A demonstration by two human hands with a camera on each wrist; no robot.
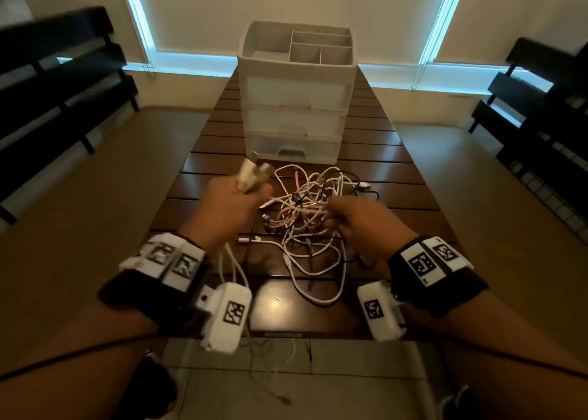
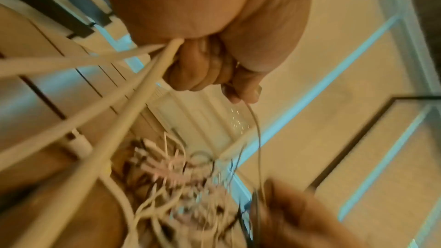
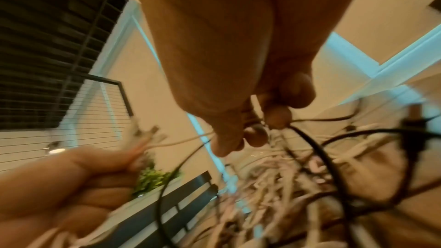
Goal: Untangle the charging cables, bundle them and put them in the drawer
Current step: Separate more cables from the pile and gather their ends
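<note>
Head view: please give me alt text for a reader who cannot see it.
Two hands work a tangle of cables on a dark slatted table: the left hand holds a gathered bunch of cable ends, the right hand grips strands in the pile. Behind stands a pale drawer unit, its three drawers closed.
</note>
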